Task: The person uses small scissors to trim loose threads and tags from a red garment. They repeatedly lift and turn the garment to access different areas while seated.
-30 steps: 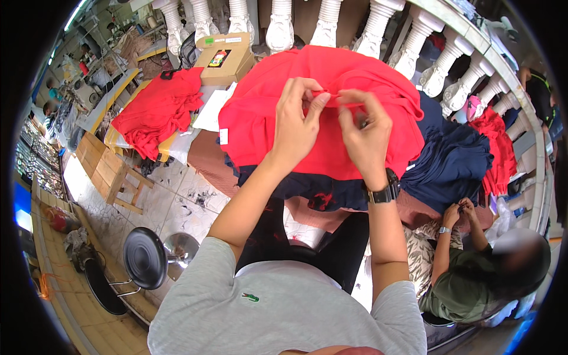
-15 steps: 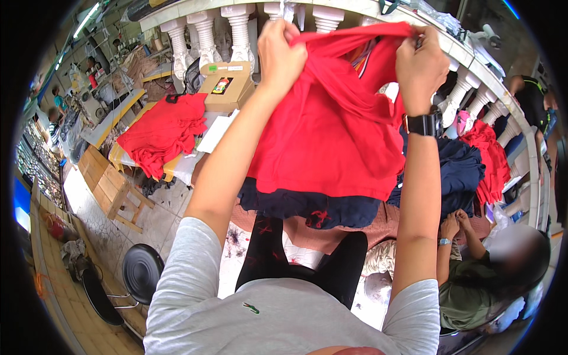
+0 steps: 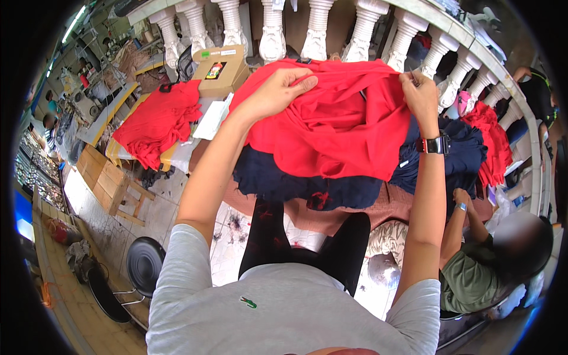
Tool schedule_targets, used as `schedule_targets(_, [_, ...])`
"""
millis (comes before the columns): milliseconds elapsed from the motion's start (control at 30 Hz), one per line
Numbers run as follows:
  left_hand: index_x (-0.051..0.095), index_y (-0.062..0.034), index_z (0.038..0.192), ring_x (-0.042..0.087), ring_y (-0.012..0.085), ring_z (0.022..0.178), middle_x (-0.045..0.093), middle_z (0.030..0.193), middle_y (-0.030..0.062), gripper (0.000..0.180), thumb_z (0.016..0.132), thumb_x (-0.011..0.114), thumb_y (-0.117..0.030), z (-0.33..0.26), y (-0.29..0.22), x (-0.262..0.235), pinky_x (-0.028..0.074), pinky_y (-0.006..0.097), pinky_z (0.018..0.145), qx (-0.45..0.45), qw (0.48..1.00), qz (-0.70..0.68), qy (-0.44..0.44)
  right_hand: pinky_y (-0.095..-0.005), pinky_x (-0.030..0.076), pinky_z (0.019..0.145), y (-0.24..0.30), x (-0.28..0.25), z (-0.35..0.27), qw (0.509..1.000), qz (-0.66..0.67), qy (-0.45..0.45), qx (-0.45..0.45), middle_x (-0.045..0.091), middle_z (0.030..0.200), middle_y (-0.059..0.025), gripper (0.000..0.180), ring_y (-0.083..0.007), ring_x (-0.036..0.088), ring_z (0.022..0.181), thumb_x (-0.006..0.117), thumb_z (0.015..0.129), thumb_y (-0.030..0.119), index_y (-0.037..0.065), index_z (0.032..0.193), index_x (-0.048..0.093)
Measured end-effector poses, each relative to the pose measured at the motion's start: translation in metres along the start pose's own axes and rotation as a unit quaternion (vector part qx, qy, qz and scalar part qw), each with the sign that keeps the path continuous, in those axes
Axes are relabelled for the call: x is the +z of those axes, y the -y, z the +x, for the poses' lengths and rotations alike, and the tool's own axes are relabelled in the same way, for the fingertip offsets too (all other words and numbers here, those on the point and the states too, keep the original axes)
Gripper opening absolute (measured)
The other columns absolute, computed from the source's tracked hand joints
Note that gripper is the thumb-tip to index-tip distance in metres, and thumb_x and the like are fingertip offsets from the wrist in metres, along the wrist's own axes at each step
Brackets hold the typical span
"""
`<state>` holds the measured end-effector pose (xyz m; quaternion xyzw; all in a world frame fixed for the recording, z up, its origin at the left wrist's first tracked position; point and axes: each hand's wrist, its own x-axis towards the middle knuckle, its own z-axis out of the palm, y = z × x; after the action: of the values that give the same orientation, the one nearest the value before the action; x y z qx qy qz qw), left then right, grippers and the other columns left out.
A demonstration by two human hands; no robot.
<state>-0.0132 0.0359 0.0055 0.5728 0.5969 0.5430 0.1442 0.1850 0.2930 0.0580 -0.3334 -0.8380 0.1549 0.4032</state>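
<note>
A red knit shirt [image 3: 343, 142] lies loosely bunched over a dark navy cloth pile [image 3: 272, 177] in front of me. My left hand [image 3: 281, 92] is at the shirt's upper left, its thumb and fingers closed on a fold. At the upper right edge, my right hand [image 3: 421, 94] pinches the same shirt. A small thin dark object shows at the right fingertips; I cannot make out its kind. A dark watch [image 3: 433, 145] is on my right wrist.
Another red garment pile [image 3: 160, 121] lies on a table at left, beside a cardboard box [image 3: 222, 71]. White balusters [image 3: 316, 35] stand behind. Navy garments [image 3: 464, 145] and a red pile [image 3: 490, 133] lie at right. A person [image 3: 479, 272] sits at lower right. A black stool [image 3: 145, 263] stands at left.
Both hands have come down and nearer, lowering the raised red shirt onto the pile. The shirt now lies flatter and bunched. The seated person's hands have shifted slightly.
</note>
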Motion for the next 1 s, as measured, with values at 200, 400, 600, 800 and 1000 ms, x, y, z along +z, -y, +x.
schedule_targets(200, [0.059, 0.0033, 0.097, 0.046, 0.0107, 0.084, 0.053, 0.085, -0.0020, 0.040, 0.109, 0.053, -0.034, -0.020, -0.006, 0.023, 0.043, 0.029, 0.080, 0.011, 0.994, 0.039, -0.103, -0.0249, 0.042, 0.064, 0.037, -0.006, -0.050, 0.939, 0.269, -0.050, -0.211, 0.065, 0.091, -0.0046, 0.034, -0.0074, 0.056, 0.077, 0.071, 0.084, 0.003, 0.001, 0.118, 0.067])
schedule_targets(400, [0.058, 0.0003, 0.095, 0.037, 0.0141, 0.078, 0.037, 0.080, 0.0022, 0.044, 0.109, 0.048, -0.040, -0.008, -0.005, 0.028, 0.039, 0.032, 0.075, 0.101, 0.989, -0.063, -0.084, -0.0271, 0.047, 0.078, 0.054, 0.026, -0.051, 0.911, 0.263, 0.144, -0.285, 0.067, 0.103, -0.0031, 0.021, -0.0092, 0.059, 0.085, 0.068, 0.096, 0.011, 0.001, 0.115, 0.068])
schedule_targets(600, [0.062, -0.0011, 0.102, 0.056, 0.0258, 0.085, 0.056, 0.094, 0.0088, 0.023, 0.094, 0.072, -0.020, -0.015, 0.001, 0.034, 0.047, 0.034, 0.082, 0.214, 0.870, 0.343, -0.281, -0.0223, 0.044, 0.074, 0.045, 0.025, -0.068, 0.869, 0.416, 0.261, -0.070, 0.065, 0.089, 0.0024, 0.020, -0.0046, 0.054, 0.079, 0.065, 0.102, 0.018, 0.000, 0.110, 0.069])
schedule_targets(800, [0.063, -0.0012, 0.105, 0.066, 0.0215, 0.083, 0.062, 0.101, 0.0085, 0.035, 0.079, 0.086, -0.008, -0.017, -0.026, 0.084, 0.056, 0.032, 0.072, 0.288, 0.892, 0.190, -0.292, -0.0194, 0.040, 0.068, 0.047, 0.037, -0.083, 0.876, 0.449, 0.144, -0.100, 0.064, 0.089, 0.0035, 0.023, -0.0023, 0.051, 0.076, 0.067, 0.101, 0.016, 0.001, 0.118, 0.066])
schedule_targets(1000, [0.066, -0.0008, 0.101, 0.067, 0.0201, 0.080, 0.060, 0.098, 0.0081, 0.028, 0.080, 0.084, -0.005, -0.004, -0.012, 0.088, 0.058, 0.031, 0.069, 0.222, 0.935, 0.094, -0.261, -0.0204, 0.043, 0.074, 0.041, 0.037, -0.098, 0.858, 0.489, 0.148, -0.055, 0.064, 0.094, 0.0014, 0.031, -0.0043, 0.054, 0.081, 0.064, 0.102, 0.014, 0.002, 0.129, 0.058])
